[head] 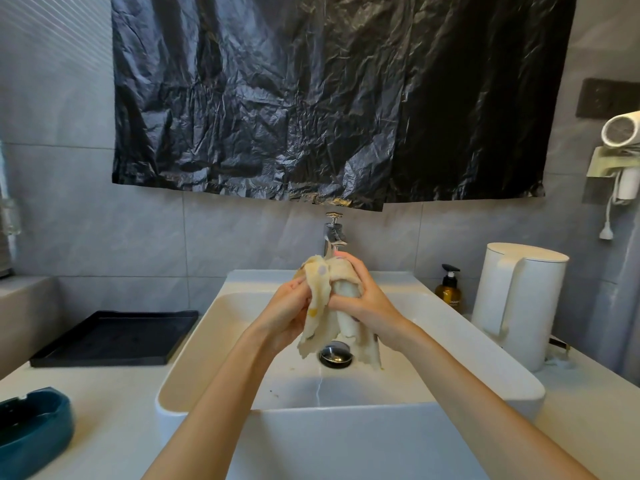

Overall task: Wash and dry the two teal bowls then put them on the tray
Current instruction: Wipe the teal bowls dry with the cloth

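Both hands hold a pale yellow dotted cloth (320, 306) over the white sink (450, 327), below the chrome tap (333, 235). My left hand (287, 311) grips the cloth's left side, and my right hand (365, 296) is curled round its bunched top and right side. The cloth's ends hang down toward the drain plug (335, 355). One teal bowl (33, 427) sits on the counter at the lower left, cut off by the frame edge. A black tray (114, 337) lies on the counter left of the sink, with nothing on it. I see no second teal bowl.
A white electric kettle (516, 303) and an amber pump bottle (449, 289) stand right of the sink. A hair dryer (623, 154) hangs on the right wall. Black plastic sheeting (329, 98) covers the wall above the tap.
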Demonstrator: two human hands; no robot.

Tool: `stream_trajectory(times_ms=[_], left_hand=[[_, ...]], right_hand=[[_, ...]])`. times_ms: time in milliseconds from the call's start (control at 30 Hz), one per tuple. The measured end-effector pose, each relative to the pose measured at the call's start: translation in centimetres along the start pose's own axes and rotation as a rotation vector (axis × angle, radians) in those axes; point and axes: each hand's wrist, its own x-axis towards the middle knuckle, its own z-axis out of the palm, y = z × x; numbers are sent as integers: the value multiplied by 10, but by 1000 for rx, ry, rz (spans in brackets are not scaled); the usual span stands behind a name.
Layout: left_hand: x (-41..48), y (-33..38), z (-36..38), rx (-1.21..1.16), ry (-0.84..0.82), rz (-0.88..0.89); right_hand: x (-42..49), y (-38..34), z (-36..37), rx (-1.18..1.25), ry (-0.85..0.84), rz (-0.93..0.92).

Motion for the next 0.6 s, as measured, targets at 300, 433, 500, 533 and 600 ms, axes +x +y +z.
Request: stream_trajectory(times_ms=[300,433,500,533,600], left_hand=[[-3,-3,-3,594,238,289],[-2,-6,5,707,284,360],[-1,-5,5,685,341,444],[1,-3,4,659,341,467],[4,7,3,647,260,440]], right_hand=[[-9,-8,-29,613,-76,423],[-6,-5,-31,619,-97,548],[-9,-9,-33,595,-132,568],[-11,-12,-34,586,-148,566],[-12,-15,-35,592,-208,565]])
